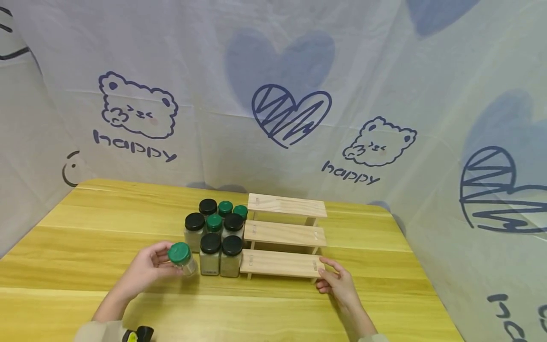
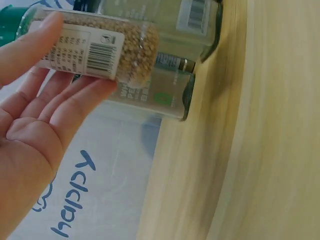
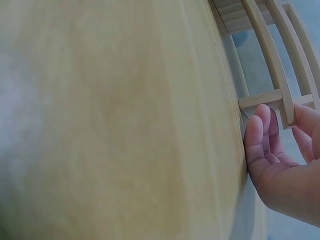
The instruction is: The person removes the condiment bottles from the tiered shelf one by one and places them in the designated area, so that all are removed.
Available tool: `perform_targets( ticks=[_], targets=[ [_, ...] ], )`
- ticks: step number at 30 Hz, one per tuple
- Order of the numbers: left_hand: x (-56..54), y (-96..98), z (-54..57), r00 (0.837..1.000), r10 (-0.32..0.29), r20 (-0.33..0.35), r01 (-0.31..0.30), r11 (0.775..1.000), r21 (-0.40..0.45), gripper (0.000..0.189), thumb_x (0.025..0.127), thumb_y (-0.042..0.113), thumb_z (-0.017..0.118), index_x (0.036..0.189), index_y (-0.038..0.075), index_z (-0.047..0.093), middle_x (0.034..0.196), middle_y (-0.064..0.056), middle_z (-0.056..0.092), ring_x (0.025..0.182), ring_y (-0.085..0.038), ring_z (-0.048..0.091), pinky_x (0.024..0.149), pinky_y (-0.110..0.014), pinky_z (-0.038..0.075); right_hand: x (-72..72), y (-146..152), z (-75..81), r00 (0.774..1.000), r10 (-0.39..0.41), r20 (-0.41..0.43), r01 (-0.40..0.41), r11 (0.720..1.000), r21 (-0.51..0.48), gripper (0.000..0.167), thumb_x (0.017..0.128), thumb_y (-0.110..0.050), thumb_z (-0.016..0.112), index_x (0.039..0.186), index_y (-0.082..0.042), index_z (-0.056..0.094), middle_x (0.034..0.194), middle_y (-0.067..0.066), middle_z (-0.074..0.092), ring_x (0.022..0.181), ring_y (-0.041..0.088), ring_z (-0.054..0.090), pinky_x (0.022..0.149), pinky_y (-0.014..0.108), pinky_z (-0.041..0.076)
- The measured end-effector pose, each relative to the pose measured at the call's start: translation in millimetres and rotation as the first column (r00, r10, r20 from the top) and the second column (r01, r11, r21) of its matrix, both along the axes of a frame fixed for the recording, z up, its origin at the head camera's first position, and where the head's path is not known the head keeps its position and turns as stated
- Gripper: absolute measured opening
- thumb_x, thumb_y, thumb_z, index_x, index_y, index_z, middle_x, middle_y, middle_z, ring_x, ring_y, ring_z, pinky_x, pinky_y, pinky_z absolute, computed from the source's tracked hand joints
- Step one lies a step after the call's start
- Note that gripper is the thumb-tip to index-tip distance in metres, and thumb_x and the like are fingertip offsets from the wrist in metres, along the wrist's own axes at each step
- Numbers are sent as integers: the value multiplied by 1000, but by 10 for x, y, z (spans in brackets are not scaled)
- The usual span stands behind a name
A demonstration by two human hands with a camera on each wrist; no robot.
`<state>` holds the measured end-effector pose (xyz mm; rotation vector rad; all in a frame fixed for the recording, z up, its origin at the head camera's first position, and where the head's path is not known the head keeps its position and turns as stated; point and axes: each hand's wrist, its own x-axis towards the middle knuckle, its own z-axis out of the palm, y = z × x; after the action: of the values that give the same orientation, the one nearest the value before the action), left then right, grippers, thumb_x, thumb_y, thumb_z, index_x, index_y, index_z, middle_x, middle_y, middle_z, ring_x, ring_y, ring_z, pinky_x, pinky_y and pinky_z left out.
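My left hand (image 1: pixel 147 268) holds a green-lidded spice jar (image 1: pixel 183 259), pinched between thumb and fingers and slightly tilted. In the left wrist view the jar (image 2: pixel 100 45) is clear, with small tan grains inside and a white barcode label. Several other jars stand grouped just right of it, among them a black-lidded jar (image 1: pixel 210 256) in front. A three-tier wooden rack (image 1: pixel 282 263) adjoins the group. At the right end of its lowest step, my right hand (image 1: pixel 337 282) grips the board's edge. The right wrist view shows that hand (image 3: pixel 280 150) with curled fingers by the rack's leg.
Behind the front jars are more jars with black lids (image 1: pixel 194 222) and green lids (image 1: pixel 225 207). All stands on a wood-grain table (image 1: pixel 256 308). A pale cloth (image 1: pixel 205 95) printed with hearts and bears hangs along the table's back and right side.
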<state>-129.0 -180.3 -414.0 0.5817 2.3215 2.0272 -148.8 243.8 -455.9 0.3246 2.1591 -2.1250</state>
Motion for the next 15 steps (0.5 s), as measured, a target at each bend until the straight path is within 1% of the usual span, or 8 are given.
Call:
perform_targets(
  ticks=[3, 6, 10, 15],
  targets=[
    [-53, 4, 16, 997, 52, 61, -47, 996, -78, 38, 72, 1, 71, 102, -10, 52, 97, -13, 62, 89, -11, 61, 74, -28, 51, -2, 2, -8, 1000, -12, -2, 12, 1000, 5, 40, 86, 1, 55, 124, 4, 46, 60, 8, 60, 48, 12, 56, 47, 21, 49],
    [-97, 24, 17, 990, 94, 103, -80, 988, -129, 40, 71, 3, 73, 102, -10, 52, 100, -20, 60, 92, -17, 60, 77, -30, 50, -2, 1, -11, 1000, -18, -6, 18, 1000, 7, 39, 86, 1, 55, 124, 5, 46, 60, 9, 60, 48, 12, 56, 46, 21, 49],
    [-153, 54, -25, 988, 120, 98, -101, 979, -175, 40, 70, 2, 73, 101, -10, 52, 98, -20, 60, 93, -27, 59, 78, -28, 49, 2, -4, -9, 1000, -22, -4, 22, 1000, 9, 39, 86, 1, 55, 125, 4, 46, 62, 10, 61, 49, 12, 56, 47, 21, 49],
    [-202, 82, -84, 985, 149, 87, -127, 967, -221, 40, 69, 0, 73, 103, -11, 52, 96, -16, 60, 92, -29, 58, 77, -26, 48, 3, -7, -7, 1000, -19, -3, 19, 1000, 7, 40, 86, 1, 55, 125, 3, 46, 65, 11, 62, 50, 12, 56, 46, 21, 49]
  ],
)
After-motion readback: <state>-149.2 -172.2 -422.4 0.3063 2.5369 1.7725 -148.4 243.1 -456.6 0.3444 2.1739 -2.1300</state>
